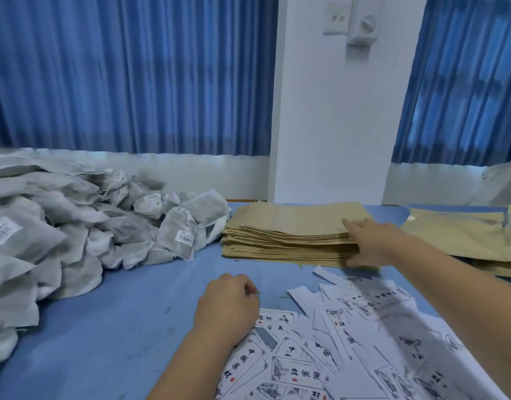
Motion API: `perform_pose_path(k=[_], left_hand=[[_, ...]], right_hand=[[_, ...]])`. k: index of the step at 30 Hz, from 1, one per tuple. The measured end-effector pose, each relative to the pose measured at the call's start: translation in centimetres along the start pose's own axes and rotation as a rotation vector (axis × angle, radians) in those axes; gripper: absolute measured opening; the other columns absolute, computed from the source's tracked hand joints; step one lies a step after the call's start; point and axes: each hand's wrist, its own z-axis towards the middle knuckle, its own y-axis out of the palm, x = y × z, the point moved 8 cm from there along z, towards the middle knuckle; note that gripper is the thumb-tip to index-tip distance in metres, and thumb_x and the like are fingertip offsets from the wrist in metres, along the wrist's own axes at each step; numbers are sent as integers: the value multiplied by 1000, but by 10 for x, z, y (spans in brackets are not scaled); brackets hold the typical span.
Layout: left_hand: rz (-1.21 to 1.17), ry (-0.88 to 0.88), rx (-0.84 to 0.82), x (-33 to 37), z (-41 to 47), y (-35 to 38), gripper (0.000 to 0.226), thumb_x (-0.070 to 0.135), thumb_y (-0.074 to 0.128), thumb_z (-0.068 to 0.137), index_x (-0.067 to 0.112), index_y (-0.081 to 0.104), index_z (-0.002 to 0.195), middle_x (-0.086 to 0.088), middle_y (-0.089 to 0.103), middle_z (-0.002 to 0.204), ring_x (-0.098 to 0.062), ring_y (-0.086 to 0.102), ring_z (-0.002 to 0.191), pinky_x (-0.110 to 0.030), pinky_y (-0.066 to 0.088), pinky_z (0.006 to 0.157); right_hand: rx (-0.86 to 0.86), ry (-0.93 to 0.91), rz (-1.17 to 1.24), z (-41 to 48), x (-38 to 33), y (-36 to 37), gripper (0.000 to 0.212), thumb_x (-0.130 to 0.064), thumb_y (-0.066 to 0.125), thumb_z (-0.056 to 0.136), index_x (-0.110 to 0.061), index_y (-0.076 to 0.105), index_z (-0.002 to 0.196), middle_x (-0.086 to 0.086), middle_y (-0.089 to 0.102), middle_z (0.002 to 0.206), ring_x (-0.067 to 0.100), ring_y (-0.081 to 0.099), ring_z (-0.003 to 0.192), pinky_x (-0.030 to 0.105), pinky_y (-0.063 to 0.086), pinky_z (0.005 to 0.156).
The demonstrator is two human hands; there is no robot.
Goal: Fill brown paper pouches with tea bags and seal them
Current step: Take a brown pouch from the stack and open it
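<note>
Right hand [372,243] pinching brown pouch stack [283,226] edge, 1 o'clock; peel one only. Left hand [228,301] curled, contents unclear.

Beyond the far edge of my blue tabletop [110,327] a white pillar [335,125] rises between two sets of pleated blue curtains: a wide one on the left [127,73] and a narrower one on the far right [465,82]. Light glows through the cloth in paler patches. Under the curtains runs a low white wall [219,174]. High on the pillar I see a white switch plate [336,18] and, just right of it, a white box with a round dial [364,27].
</note>
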Motion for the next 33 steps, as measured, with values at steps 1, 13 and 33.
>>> perform_pose_path(k=[1,13,33], left_hand=[[3,-4,-6,0,0,1,25,25,45,91,33,64,106,8,57,111,-16,51,107,-33,46,88],[-27,63,82,18,-7,-5,27,24,45,95,29,59,118,6,49,121,-14,50,109,-33,46,91],[-1207,-230,-64,98,-65,41,13,7,40,82,14,46,73,-6,44,59,-15,46,46,-27,44,52]], right_hand=[[8,-1,-32,-1,1,4,78,-42,59,84,-24,19,148,2,36,147,25,39,131,43,34,104],[257,-206,-198,-44,-51,-36,36,-16,43,90,-24,56,122,1,45,100,25,51,97,32,28,59],[16,-222,634,-125,-152,-122,25,-5,49,81,-6,61,60,8,55,41,21,49,36,18,39,40]])
